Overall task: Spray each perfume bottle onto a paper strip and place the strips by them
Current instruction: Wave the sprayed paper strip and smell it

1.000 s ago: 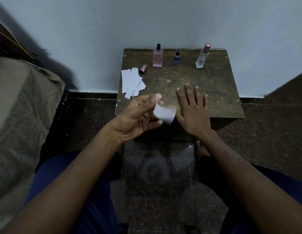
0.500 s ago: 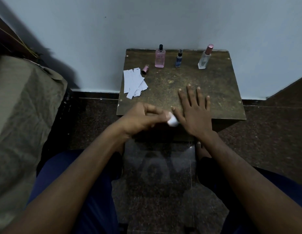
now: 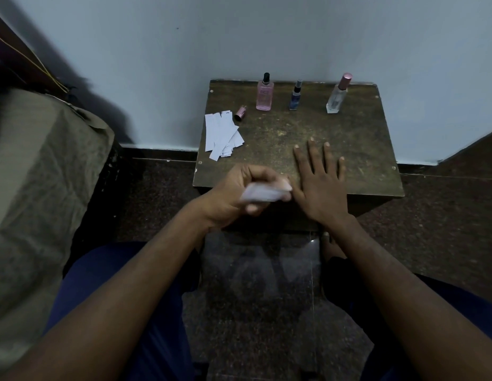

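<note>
Three perfume bottles stand along the back of the small wooden table (image 3: 363,149): a pink bottle (image 3: 265,96) with a black sprayer, a small blue bottle (image 3: 295,98), and a clear bottle (image 3: 335,99) with a pink cap. A loose pink cap (image 3: 240,113) lies left of the pink bottle. A pile of white paper strips (image 3: 221,134) sits at the table's left side. My left hand (image 3: 239,196) grips one blurred white paper strip (image 3: 264,192) at the table's front edge. My right hand (image 3: 320,180) lies flat on the table, fingers spread, right beside the strip.
A pale wall rises just behind the table. A cloth-covered surface (image 3: 38,193) fills the left side. Dark speckled floor (image 3: 445,210) surrounds the table, and my blue-clad legs are below.
My left hand has turned the paper strip from hanging down to lying sideways and lowered it at the table's front edge. My right hand has stayed flat.
</note>
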`<state>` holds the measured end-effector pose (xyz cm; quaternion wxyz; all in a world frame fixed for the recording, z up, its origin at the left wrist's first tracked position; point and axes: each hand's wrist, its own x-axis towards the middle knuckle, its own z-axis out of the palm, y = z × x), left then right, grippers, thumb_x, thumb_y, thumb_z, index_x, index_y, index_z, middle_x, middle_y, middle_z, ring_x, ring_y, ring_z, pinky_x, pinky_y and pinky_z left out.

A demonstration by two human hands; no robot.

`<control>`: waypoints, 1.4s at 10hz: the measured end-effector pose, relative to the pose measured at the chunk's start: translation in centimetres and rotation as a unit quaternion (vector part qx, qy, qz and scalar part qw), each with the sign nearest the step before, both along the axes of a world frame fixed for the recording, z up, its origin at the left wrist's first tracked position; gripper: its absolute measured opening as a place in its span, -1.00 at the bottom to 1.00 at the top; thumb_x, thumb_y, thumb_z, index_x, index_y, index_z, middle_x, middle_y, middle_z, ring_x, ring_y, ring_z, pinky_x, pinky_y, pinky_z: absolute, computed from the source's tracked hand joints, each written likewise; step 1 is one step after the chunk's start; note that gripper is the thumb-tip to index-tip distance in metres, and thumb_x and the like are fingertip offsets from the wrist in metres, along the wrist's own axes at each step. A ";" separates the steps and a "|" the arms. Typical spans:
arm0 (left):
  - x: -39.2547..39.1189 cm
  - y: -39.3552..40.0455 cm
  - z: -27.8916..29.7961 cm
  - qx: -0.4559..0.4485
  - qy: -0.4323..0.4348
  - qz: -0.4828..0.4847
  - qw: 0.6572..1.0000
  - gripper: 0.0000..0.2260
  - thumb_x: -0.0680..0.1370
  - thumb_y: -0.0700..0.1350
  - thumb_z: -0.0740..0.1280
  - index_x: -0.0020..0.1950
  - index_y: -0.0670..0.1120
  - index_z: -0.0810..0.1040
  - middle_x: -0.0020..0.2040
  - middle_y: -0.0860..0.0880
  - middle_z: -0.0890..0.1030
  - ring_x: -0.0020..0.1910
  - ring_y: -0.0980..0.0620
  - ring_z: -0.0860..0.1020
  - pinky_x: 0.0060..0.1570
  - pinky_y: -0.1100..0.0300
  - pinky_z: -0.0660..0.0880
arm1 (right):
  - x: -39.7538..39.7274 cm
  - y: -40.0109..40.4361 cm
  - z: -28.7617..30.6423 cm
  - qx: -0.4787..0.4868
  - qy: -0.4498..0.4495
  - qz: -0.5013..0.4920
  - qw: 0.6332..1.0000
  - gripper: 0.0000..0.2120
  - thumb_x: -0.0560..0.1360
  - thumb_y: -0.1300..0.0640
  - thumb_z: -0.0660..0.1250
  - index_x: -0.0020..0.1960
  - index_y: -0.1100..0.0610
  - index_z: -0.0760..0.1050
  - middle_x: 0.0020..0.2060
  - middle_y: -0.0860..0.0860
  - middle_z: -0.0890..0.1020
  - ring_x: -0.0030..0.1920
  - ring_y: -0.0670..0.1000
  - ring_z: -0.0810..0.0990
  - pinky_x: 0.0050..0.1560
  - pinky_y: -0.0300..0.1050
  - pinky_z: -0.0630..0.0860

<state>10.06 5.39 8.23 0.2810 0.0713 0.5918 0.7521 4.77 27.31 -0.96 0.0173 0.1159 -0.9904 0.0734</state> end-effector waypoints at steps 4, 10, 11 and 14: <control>-0.8 -0.9 -1.8 -0.499 0.171 0.192 0.827 -0.91 0.53 0.17 0.53 -0.06 0.18 0.77 -0.25 0.25 0.70 -0.24 0.40 0.62 -0.23 0.31 0.52 | 0.0 -0.1 0.0 -0.007 0.006 -0.007 1.000 -0.31 0.68 -0.38 -0.08 0.71 -0.09 0.03 0.72 0.03 0.01 0.71 0.22 -0.05 0.62 0.42 0.02; -1.3 -1.9 -1.5 -0.450 0.206 0.204 0.845 -0.93 0.54 0.10 0.55 -0.03 0.15 0.77 -0.22 0.25 0.72 -0.26 0.31 0.61 -0.23 0.30 0.51 | 0.1 -0.1 0.0 0.001 0.009 -0.012 1.000 -0.31 0.67 -0.37 -0.05 0.71 -0.08 0.07 0.72 0.04 0.04 0.70 0.22 -0.01 0.61 0.42 0.05; -0.5 -1.7 -0.4 -0.030 0.033 0.092 0.995 -0.89 0.47 -0.03 0.64 -0.08 -0.01 0.78 -0.28 0.10 0.67 -0.32 0.21 0.53 -0.28 0.35 0.41 | 0.2 -0.2 0.1 0.010 0.004 -0.013 1.000 -0.31 0.66 -0.38 -0.06 0.70 -0.08 0.09 0.72 0.04 0.06 0.70 0.23 0.01 0.60 0.42 0.06; -1.9 -2.5 -3.0 -0.420 0.212 0.176 0.865 -0.97 0.53 0.02 0.58 -0.06 0.12 0.78 -0.23 0.22 0.73 -0.30 0.25 0.62 -0.19 0.18 0.58 | 0.2 -0.4 0.6 -0.002 -0.015 -0.012 1.000 -0.32 0.67 -0.36 -0.03 0.70 -0.08 0.06 0.72 0.04 0.03 0.70 0.23 -0.02 0.61 0.43 0.04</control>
